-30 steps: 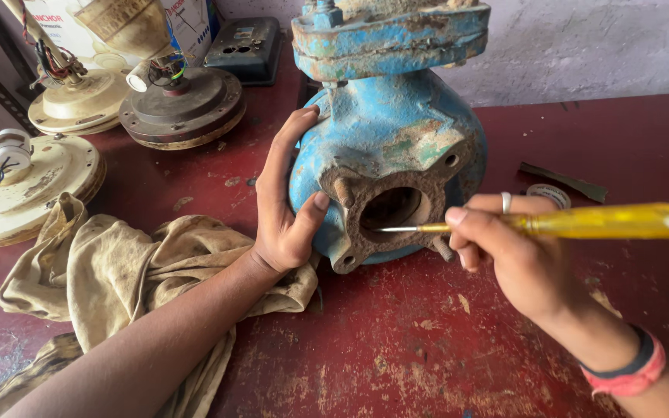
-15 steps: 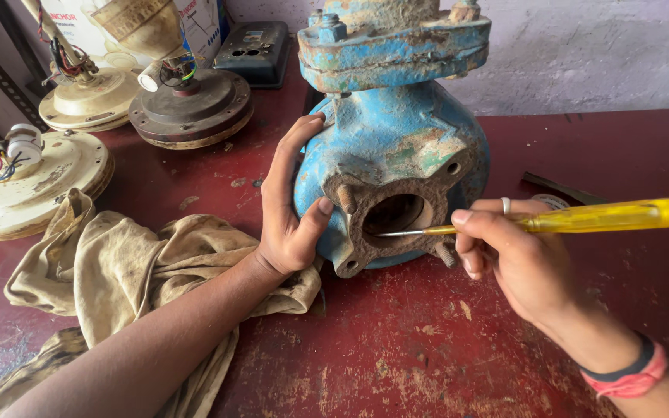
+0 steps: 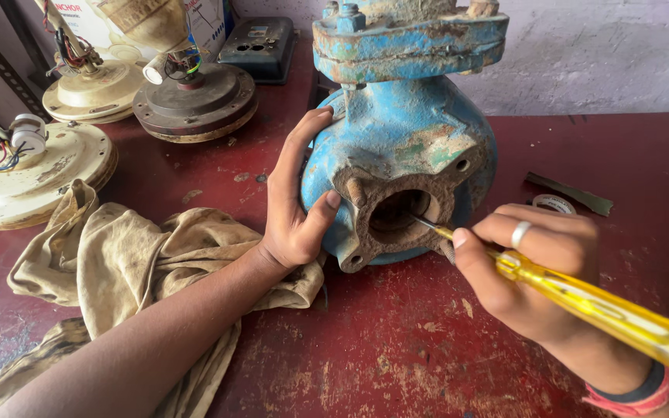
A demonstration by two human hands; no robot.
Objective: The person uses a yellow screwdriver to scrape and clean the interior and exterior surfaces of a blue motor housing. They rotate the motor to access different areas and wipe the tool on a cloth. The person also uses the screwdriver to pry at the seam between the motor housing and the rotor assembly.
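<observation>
I am pinching the yellow-handled screwdriver [image 3: 605,306] in my right hand [image 3: 532,275], thumb and fingers pressed together around the front of its clear handle, a ring showing on one finger. Its thin metal shaft is reaching leftward into the round opening of the rusty flange on the blue pump housing [image 3: 404,162]; I cannot tell what the tip is touching inside. My left hand [image 3: 296,205] is spread wide against the left flank of that housing, fingers running up its side and the thumb pressing on the flange's edge, holding nothing else. The housing is standing upright near the middle of the red worktable [image 3: 396,348], toward its far edge, directly between my two hands. Under my left wrist a crumpled, stained beige rag [image 3: 133,263] is lying, trailing toward the near left corner. Beyond it, along the far left edge, two cream fan motor bodies [image 3: 32,174] and a darker brown one [image 3: 195,101] are sitting with loose wires. A small ring of tape [image 3: 555,203] is lying to the right of the housing. A pale, rough wall [image 3: 598,54] is rising behind the table.
</observation>
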